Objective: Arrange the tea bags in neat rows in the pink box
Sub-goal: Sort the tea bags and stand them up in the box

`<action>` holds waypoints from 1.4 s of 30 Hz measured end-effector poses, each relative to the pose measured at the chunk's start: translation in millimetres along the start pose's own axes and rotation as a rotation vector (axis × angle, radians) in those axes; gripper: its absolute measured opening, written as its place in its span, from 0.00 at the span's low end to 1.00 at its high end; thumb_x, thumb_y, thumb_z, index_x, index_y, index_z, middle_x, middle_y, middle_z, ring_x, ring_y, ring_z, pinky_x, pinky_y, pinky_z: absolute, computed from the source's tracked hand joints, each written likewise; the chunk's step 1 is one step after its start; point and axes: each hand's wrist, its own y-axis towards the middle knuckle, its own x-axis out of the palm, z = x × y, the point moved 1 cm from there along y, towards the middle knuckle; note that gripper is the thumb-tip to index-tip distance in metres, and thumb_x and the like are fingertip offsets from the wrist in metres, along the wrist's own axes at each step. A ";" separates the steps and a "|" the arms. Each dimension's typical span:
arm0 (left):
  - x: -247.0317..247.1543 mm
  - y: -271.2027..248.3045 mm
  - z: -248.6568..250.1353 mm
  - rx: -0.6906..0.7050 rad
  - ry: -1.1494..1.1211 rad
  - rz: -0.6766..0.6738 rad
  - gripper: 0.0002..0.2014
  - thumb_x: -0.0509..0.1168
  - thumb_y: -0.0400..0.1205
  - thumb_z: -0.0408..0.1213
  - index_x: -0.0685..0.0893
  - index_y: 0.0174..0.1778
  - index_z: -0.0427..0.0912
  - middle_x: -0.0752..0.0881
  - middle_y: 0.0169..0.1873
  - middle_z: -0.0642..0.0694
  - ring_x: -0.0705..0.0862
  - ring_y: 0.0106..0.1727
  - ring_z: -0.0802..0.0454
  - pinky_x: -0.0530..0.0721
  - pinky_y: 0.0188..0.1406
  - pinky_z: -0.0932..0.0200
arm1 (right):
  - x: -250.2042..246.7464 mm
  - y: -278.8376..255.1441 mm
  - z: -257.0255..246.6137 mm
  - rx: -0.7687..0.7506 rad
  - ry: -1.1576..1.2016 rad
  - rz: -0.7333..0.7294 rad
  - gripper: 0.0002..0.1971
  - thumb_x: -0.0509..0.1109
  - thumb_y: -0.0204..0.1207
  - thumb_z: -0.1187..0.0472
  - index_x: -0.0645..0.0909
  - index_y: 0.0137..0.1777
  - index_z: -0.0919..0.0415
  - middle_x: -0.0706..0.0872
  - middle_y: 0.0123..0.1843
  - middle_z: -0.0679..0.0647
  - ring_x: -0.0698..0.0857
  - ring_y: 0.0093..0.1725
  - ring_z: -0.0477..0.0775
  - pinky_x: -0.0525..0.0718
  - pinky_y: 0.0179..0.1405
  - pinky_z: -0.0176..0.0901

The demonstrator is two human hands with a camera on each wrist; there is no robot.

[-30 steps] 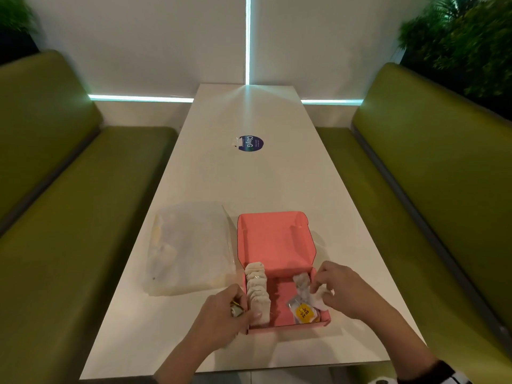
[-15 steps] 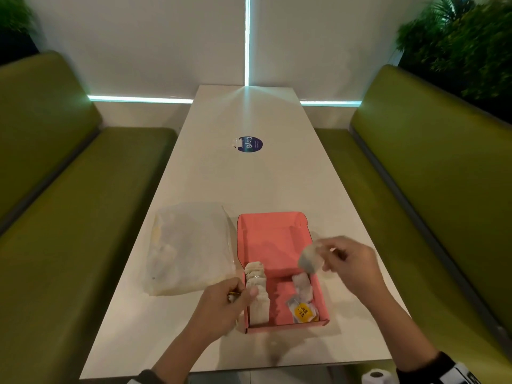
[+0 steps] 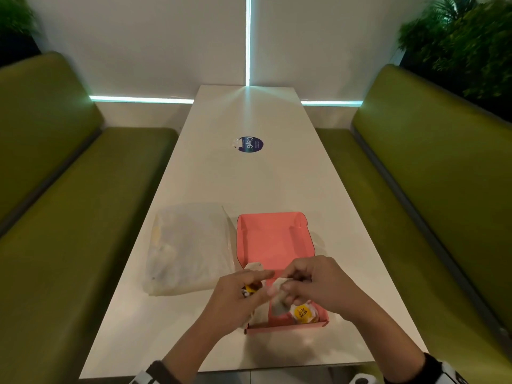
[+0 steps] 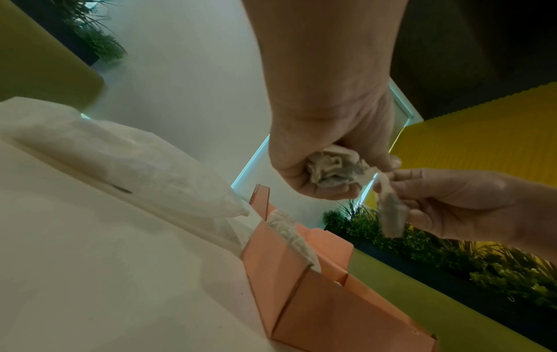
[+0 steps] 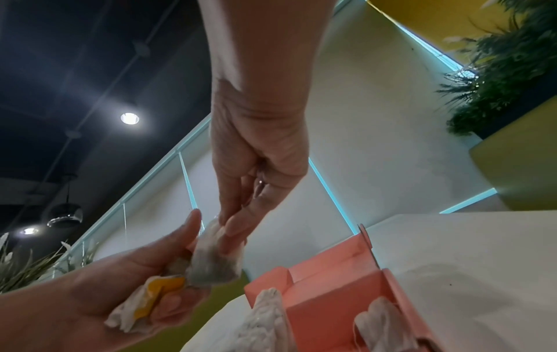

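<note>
Above the near end of the pink box (image 3: 273,239), low in the frame, the right hand (image 3: 321,286) pinches one tea bag (image 5: 215,258) in a narrow grip. The left hand (image 3: 235,297) curls its grip around a crumpled yellow-tagged bag (image 5: 150,300). Both hands hide most of the tea-bag rows (image 5: 265,319); a cloudy plastic bag (image 3: 188,245) lies left on the desk (image 3: 249,178).

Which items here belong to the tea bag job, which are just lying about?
Job:
pink box
tea bag row in the box
tea bag pinched by right hand
crumpled wrappers gripped in left hand

Lying about:
plastic bag
round sticker
table
</note>
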 end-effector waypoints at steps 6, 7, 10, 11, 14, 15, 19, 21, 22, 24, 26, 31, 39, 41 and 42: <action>6.5 6.1 -11.1 0.038 0.154 0.008 0.19 0.75 0.74 0.39 0.79 0.20 0.63 0.79 0.26 0.62 0.75 0.30 0.62 0.71 0.32 0.71 | 0.5 2.2 -5.6 -0.031 0.007 0.049 0.05 0.75 0.71 0.67 0.86 0.43 0.56 0.89 0.37 0.50 0.87 0.31 0.43 0.83 0.33 0.29; 6.5 6.8 -13.0 0.032 0.146 0.004 0.19 0.75 0.74 0.39 0.80 0.21 0.63 0.80 0.26 0.61 0.76 0.31 0.62 0.72 0.33 0.70 | -1.1 2.6 -6.5 -0.050 -0.055 0.027 0.07 0.75 0.71 0.65 0.86 0.41 0.51 0.88 0.36 0.47 0.87 0.31 0.43 0.83 0.33 0.30; 5.7 6.6 -13.0 0.023 0.147 -0.020 0.16 0.75 0.73 0.39 0.84 0.24 0.66 0.80 0.27 0.60 0.77 0.32 0.62 0.74 0.34 0.69 | -2.8 8.6 -3.0 -0.099 -0.256 0.029 0.10 0.74 0.72 0.65 0.86 0.39 0.47 0.85 0.33 0.42 0.84 0.31 0.40 0.82 0.36 0.30; 5.3 7.6 -13.1 0.018 0.151 -0.019 0.14 0.75 0.73 0.40 0.86 0.25 0.64 0.81 0.27 0.59 0.78 0.32 0.61 0.74 0.34 0.69 | -2.8 10.8 -2.1 -0.104 -0.302 0.065 0.07 0.74 0.72 0.64 0.87 0.41 0.49 0.84 0.33 0.40 0.83 0.32 0.39 0.80 0.38 0.29; 3.1 10.6 -6.7 -0.004 0.137 0.008 0.09 0.75 0.73 0.43 0.88 0.28 0.61 0.83 0.27 0.56 0.79 0.32 0.60 0.74 0.34 0.66 | 0.7 13.7 -1.2 -0.120 -0.320 0.078 0.04 0.76 0.70 0.58 0.88 0.45 0.52 0.83 0.33 0.37 0.82 0.35 0.39 0.79 0.38 0.26; 3.2 11.8 -3.9 -0.003 0.129 0.006 0.11 0.75 0.72 0.43 0.88 0.27 0.65 0.83 0.28 0.54 0.79 0.33 0.58 0.75 0.35 0.63 | 2.6 14.5 -1.2 -0.122 -0.314 0.044 0.05 0.76 0.70 0.58 0.88 0.45 0.51 0.83 0.34 0.37 0.82 0.36 0.39 0.79 0.37 0.26; 6.0 14.0 -0.9 -0.039 0.174 0.001 0.05 0.74 0.70 0.52 0.90 0.41 0.64 0.86 0.35 0.54 0.80 0.37 0.62 0.76 0.38 0.69 | 2.5 25.6 6.7 -0.100 -0.372 0.055 0.03 0.73 0.72 0.62 0.87 0.41 0.54 0.83 0.32 0.41 0.81 0.35 0.41 0.79 0.38 0.35; 4.0 12.4 -10.0 -0.074 0.255 0.089 0.11 0.74 0.74 0.47 0.87 0.52 0.59 0.89 0.46 0.55 0.82 0.43 0.71 0.77 0.45 0.77 | -0.5 35.6 15.5 -0.057 -0.387 0.111 0.03 0.73 0.72 0.62 0.86 0.39 0.54 0.82 0.31 0.39 0.79 0.35 0.39 0.77 0.38 0.34; 2.0 10.7 -14.3 -0.086 0.278 0.128 0.14 0.73 0.75 0.43 0.86 0.56 0.58 0.89 0.47 0.55 0.82 0.42 0.73 0.76 0.44 0.79 | -0.8 40.1 19.9 -0.028 -0.392 0.108 0.03 0.73 0.72 0.61 0.85 0.38 0.54 0.81 0.30 0.39 0.79 0.34 0.39 0.77 0.37 0.33; -0.7 5.6 -21.6 -0.125 0.306 0.153 0.21 0.74 0.73 0.44 0.81 0.62 0.60 0.86 0.39 0.57 0.82 0.38 0.69 0.76 0.38 0.78 | 2.9 47.6 28.2 0.029 -0.431 0.057 0.04 0.72 0.72 0.62 0.84 0.37 0.55 0.83 0.32 0.41 0.79 0.34 0.40 0.78 0.38 0.33; -2.1 1.7 -27.2 -0.183 0.346 0.132 0.32 0.76 0.70 0.47 0.71 0.69 0.63 0.83 0.36 0.57 0.82 0.38 0.64 0.75 0.36 0.74 | 9.6 52.9 32.7 0.041 -0.508 0.024 0.06 0.67 0.72 0.68 0.86 0.41 0.61 0.88 0.39 0.50 0.79 0.37 0.44 0.76 0.35 0.32; -1.0 -1.3 -37.4 -0.237 0.357 0.069 0.46 0.78 0.67 0.43 0.57 0.77 0.61 0.82 0.34 0.54 0.82 0.37 0.60 0.79 0.37 0.66 | 23.0 63.2 38.2 0.032 -0.437 0.054 0.03 0.73 0.72 0.62 0.83 0.40 0.60 0.85 0.37 0.53 0.80 0.38 0.49 0.74 0.33 0.36; -0.4 -3.8 -34.0 -0.274 0.365 0.023 0.45 0.76 0.68 0.40 0.57 0.76 0.62 0.82 0.32 0.55 0.81 0.34 0.63 0.77 0.35 0.69 | 21.2 68.4 40.0 0.038 -0.363 0.152 0.05 0.73 0.71 0.64 0.84 0.43 0.65 0.81 0.33 0.49 0.77 0.34 0.45 0.72 0.31 0.27; -0.8 -3.8 -32.9 -0.272 0.367 0.021 0.45 0.76 0.68 0.40 0.57 0.76 0.61 0.82 0.32 0.55 0.81 0.34 0.63 0.77 0.35 0.69 | 22.5 70.1 42.3 0.033 -0.342 0.169 0.05 0.73 0.72 0.63 0.84 0.45 0.65 0.84 0.36 0.52 0.79 0.37 0.47 0.73 0.33 0.28; -0.9 -3.8 -32.4 -0.272 0.369 0.017 0.44 0.76 0.69 0.40 0.57 0.76 0.61 0.82 0.32 0.55 0.81 0.35 0.63 0.76 0.35 0.70 | 22.8 70.6 43.2 0.031 -0.350 0.176 0.06 0.74 0.71 0.62 0.84 0.45 0.64 0.85 0.39 0.54 0.80 0.39 0.48 0.75 0.36 0.32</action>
